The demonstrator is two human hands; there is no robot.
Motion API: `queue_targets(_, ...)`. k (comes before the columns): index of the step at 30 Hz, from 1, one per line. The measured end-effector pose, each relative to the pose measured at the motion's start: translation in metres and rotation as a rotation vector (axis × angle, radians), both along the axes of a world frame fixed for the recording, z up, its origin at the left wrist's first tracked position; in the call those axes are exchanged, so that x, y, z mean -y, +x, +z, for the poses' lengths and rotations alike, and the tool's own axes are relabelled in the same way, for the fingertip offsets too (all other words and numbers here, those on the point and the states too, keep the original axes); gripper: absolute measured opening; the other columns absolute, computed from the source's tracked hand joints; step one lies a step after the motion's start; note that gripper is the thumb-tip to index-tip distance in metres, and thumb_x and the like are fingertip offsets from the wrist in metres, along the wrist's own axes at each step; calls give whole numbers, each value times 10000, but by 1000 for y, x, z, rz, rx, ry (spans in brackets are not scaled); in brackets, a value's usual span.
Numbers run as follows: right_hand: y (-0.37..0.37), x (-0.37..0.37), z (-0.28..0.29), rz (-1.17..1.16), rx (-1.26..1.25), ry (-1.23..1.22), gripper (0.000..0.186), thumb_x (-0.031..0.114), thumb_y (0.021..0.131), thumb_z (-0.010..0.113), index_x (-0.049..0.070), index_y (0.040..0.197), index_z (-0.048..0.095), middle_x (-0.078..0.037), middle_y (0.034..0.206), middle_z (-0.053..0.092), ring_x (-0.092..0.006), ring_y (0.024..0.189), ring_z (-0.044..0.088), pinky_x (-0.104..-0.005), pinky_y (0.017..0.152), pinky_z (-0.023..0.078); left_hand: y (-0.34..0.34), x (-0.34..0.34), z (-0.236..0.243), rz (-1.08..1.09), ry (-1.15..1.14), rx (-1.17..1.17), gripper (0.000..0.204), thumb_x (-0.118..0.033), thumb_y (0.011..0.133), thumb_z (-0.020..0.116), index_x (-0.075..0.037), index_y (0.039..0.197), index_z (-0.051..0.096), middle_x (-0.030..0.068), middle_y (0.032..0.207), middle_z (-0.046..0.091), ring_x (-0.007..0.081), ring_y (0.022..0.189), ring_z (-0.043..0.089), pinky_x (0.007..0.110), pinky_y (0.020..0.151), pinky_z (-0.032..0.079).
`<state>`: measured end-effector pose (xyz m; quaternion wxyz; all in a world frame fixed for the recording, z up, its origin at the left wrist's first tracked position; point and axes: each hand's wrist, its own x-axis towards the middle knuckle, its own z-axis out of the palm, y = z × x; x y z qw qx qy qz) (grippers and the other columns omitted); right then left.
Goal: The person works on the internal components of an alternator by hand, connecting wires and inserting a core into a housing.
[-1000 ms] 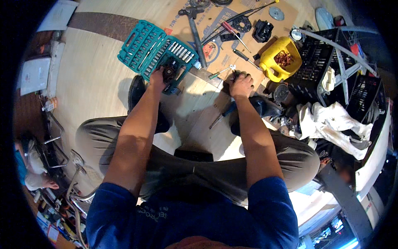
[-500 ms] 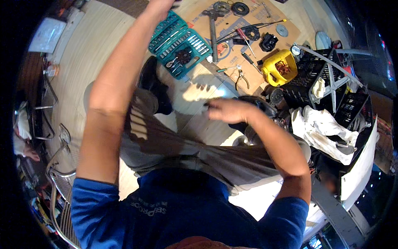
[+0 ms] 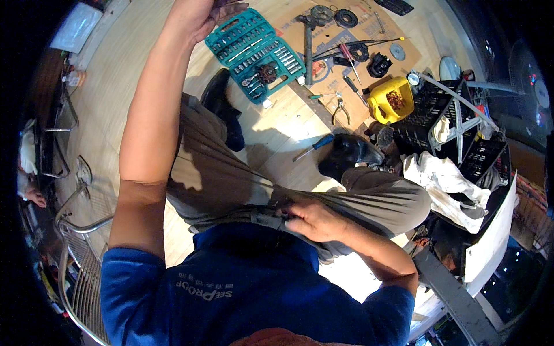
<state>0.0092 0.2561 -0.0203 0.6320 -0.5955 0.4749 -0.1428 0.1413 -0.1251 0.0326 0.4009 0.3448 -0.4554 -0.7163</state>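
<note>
My left arm reaches up to the top edge, where my left hand (image 3: 196,18) is partly cut off. Its fingers are bent and dark at the tips, and whatever they may hold lies out of view. Low over my lap, my right hand (image 3: 316,220) is closed, its fingertips drawn together at my waist by the dark trousers (image 3: 225,173). What is in them is too dark to make out. A blue-handled screwdriver (image 3: 314,147) lies on the floor beside my boot (image 3: 346,157). A green socket set case (image 3: 254,57) lies unfolded below my left hand.
Flattened cardboard (image 3: 323,106) carries a hammer (image 3: 309,49), pliers (image 3: 340,111), screwdrivers and round black parts. A yellow cut-open jug (image 3: 392,101) holds small copper-coloured pieces. White cloth (image 3: 441,181) lies by black crates (image 3: 441,115) at right; a metal chair (image 3: 83,277) stands left.
My right hand has drawn back from above the floor to my lap, and the blue-handled screwdriver now shows. My left hand has come slightly down and left, further into view.
</note>
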Motion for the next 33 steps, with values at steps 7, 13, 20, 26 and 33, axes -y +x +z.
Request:
queue_targets(7,-9,-20,-8,-11,112,-102,610,359,758,719,63,1254,523,-190,1223,520,-360,1102,525,-413,924,425,-13,2,6,-29,-5,0,224,-166,922,545,-4,1077,552,116,927,639,213,789,639,314,651,549)
queue_targets(13,-3,-42,-2,-86,110,-348,493,172,755,740,131,1221,582,-171,1220,539,-335,1102,541,-428,929,448,-19,5,4,-72,6,-64,232,-165,924,551,3,1083,557,105,925,629,181,764,620,295,629,522)
queue_targets(20,-1,-23,18,-877,29,227,143,124,912,582,32,812,625,-22,644,601,-96,617,568,-253,581,480,-25,-10,5,-112,-24,-26,248,-181,931,547,-3,1104,545,101,926,625,184,755,611,286,641,514)
queue_targets(26,-69,100,52,-1283,291,155,205,294,949,524,97,896,542,33,608,402,-73,481,363,-209,420,264,-58,-41,-25,-300,-262,193,265,-231,913,570,-6,1049,604,80,899,661,152,785,622,315,698,518)
queue_targets(33,-100,168,45,-1359,502,47,206,294,955,519,116,875,585,27,565,427,-67,421,314,-211,375,227,-111,-76,-35,-618,-90,250,272,-162,951,496,25,1130,578,103,996,657,151,851,629,291,781,503)
